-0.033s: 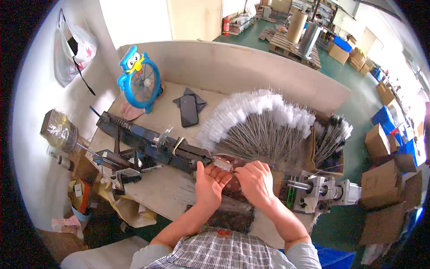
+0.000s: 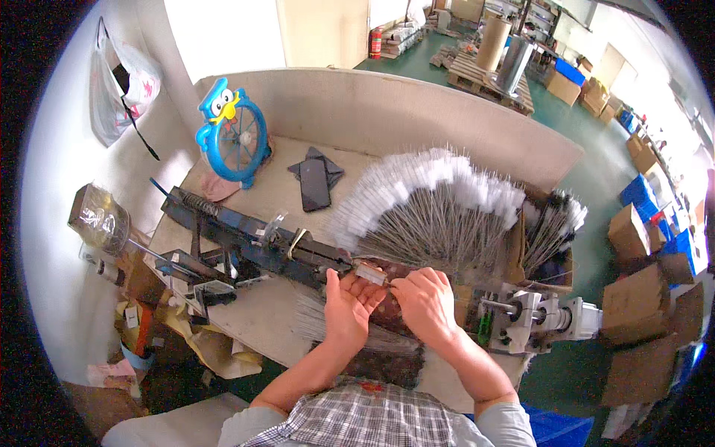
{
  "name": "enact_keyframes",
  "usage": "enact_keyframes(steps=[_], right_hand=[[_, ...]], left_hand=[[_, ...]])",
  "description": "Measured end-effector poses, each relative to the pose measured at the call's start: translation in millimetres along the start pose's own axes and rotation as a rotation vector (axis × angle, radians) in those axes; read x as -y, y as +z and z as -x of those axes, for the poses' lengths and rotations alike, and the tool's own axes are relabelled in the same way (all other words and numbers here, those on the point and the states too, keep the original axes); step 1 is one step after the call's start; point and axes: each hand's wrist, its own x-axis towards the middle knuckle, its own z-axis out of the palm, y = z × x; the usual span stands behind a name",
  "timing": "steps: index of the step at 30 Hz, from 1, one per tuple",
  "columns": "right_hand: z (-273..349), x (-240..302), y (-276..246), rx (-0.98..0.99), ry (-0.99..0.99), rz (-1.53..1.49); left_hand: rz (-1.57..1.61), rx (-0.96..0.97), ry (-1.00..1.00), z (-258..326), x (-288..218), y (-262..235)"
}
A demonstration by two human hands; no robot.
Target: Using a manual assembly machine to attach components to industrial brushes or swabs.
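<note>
A small white-bristled wire brush [image 2: 370, 275] lies slantwise between my hands at the near middle of the bench. My left hand [image 2: 348, 309] is palm up under it, thumb raised and fingers stretched out against the bristles. From the right, my right hand [image 2: 427, 302] pinches the thin stem end of the brush between thumb and fingertips. Just left of the brush, the end of a long black machine rail [image 2: 287, 249] nearly meets the bristles. Behind my hands spreads a large fan of white-tipped wire brushes [image 2: 439, 197]. Loose wires [image 2: 311, 313] lie beside my left wrist.
At the right edge of the bench stands a motor with a metal shaft [image 2: 551, 316]. A box of dark-stemmed brushes [image 2: 547, 238] is behind it. Farther back are a phone [image 2: 315, 185] and a blue duck-shaped fan [image 2: 234, 138]. A low partition [image 2: 417, 100] bounds the bench.
</note>
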Motion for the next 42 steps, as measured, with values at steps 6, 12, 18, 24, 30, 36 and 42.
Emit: enact_keyframes(steps=[6,12,18,24,30,36,42], right_hand=[[2,-5,-9,0.024,0.037,-0.056],[16,-8,-28,-0.036,0.063,-0.195],[91,-14,28,0.486,0.178,-0.083],[82,-17,17,0.550,0.162,-0.049],[73,-14,-8,0.654,0.172,0.012],[78,-22,-14,0.581,0.267,0.016],[88,-33,-6,0.511,0.315,-0.018]], left_hand=[[-0.157,0.064,-0.013,4,0,2],[-0.286,0.033,0.012,17,1,-14],[-0.516,-0.080,0.119,20,-45,-104],[-0.071,-0.574,0.417,29,-164,-233],[-0.310,-0.842,0.595,36,-260,-338],[-0.296,-0.900,0.642,29,-178,-234],[-0.312,-0.437,0.359,16,-98,-218]])
